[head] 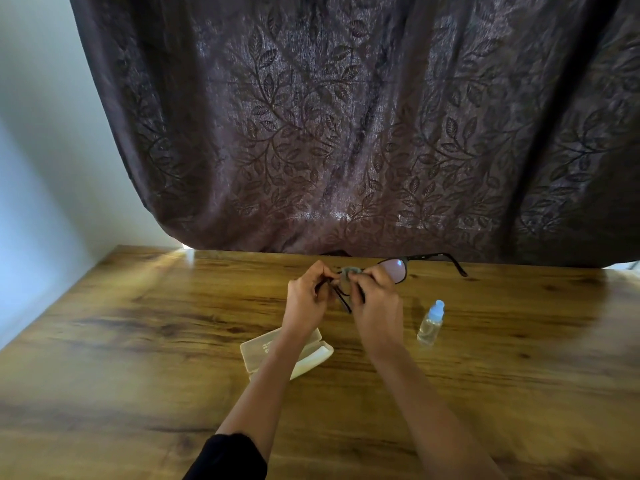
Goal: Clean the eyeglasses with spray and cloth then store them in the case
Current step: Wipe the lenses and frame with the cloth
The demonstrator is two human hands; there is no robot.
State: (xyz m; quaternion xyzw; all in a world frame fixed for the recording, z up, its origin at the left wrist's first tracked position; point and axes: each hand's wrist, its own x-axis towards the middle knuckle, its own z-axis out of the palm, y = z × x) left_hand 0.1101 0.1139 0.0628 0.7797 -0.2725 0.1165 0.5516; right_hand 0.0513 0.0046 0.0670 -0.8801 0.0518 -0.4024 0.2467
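Note:
Dark-framed eyeglasses (398,270) are held above the wooden table (138,341), temples unfolded, one temple reaching right. My left hand (306,299) pinches the frame at its left end. My right hand (375,299) pinches a small grey cloth (349,271) against the left lens, which is hidden by the cloth and fingers. A clear spray bottle (431,323) with a pale blue cap stands to the right of my right hand. The cream glasses case (256,351) lies open on the table under my left forearm.
A dark leaf-patterned curtain (346,133) hangs behind the table's far edge. A pale wall (41,168) is on the left. Bare tabletop extends to the left and right of the case and bottle.

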